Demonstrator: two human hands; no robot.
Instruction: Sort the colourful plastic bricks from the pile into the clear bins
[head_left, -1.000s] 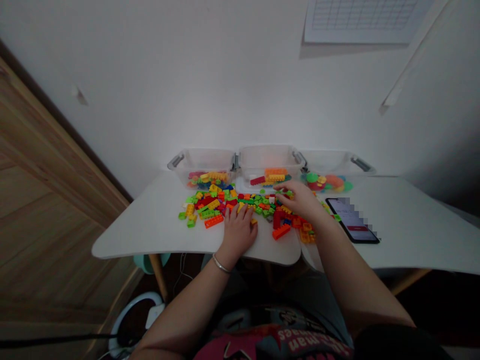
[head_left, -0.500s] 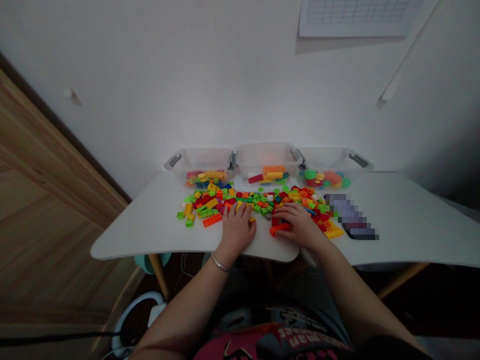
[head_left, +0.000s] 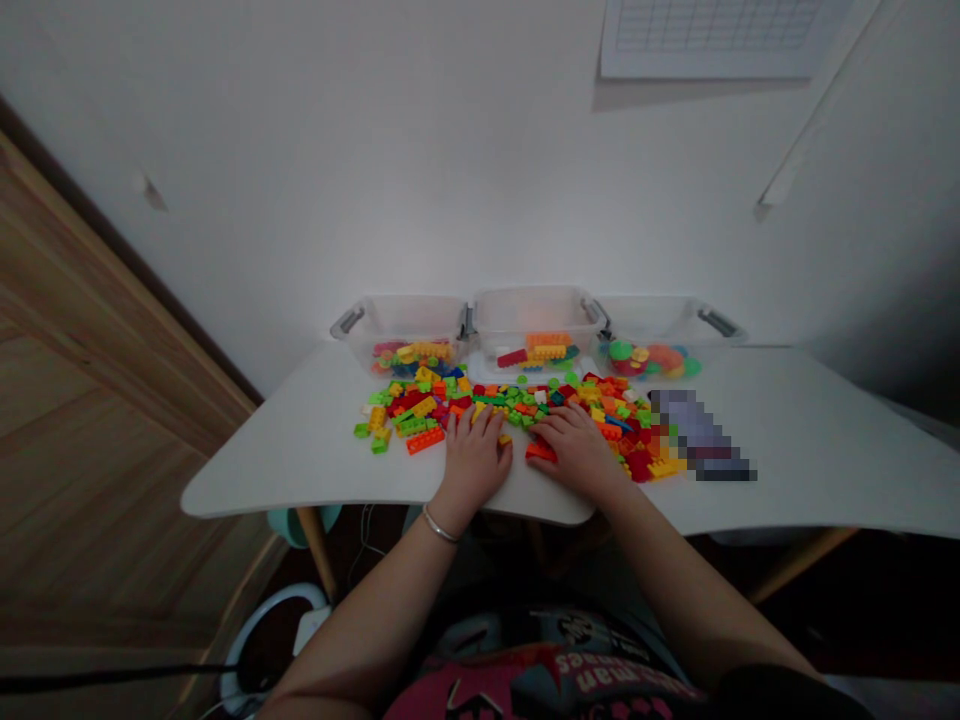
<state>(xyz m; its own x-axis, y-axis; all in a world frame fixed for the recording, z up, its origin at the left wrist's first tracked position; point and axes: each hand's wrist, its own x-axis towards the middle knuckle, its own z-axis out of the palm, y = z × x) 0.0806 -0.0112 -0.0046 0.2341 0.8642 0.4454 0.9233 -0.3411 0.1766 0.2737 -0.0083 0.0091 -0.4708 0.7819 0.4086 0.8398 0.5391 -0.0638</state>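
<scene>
A loose spread of multicoloured plastic building bricks (head_left: 517,405) covers the middle of the white table (head_left: 285,455). My left hand (head_left: 474,458) lies palm down at the pile's front edge, its fingertips among the bricks, with nothing visible in its grip. A long orange brick (head_left: 424,441) lies to its left. My right hand (head_left: 574,450) rests palm down at the front right of the pile. Its fingertips cover part of a red-orange brick (head_left: 541,452), so any grip is hidden.
Three clear plastic bins with grey handles stand in a row at the table's back, holding sorted pieces: left (head_left: 401,325), middle (head_left: 534,320), right (head_left: 664,322). A pixelated phone (head_left: 701,436) lies right of the pile. A wooden door panel (head_left: 90,400) stands at left.
My right hand has moved down and left to the pile's front, and the red-orange brick has shifted left with it. My left hand has stayed in place.
</scene>
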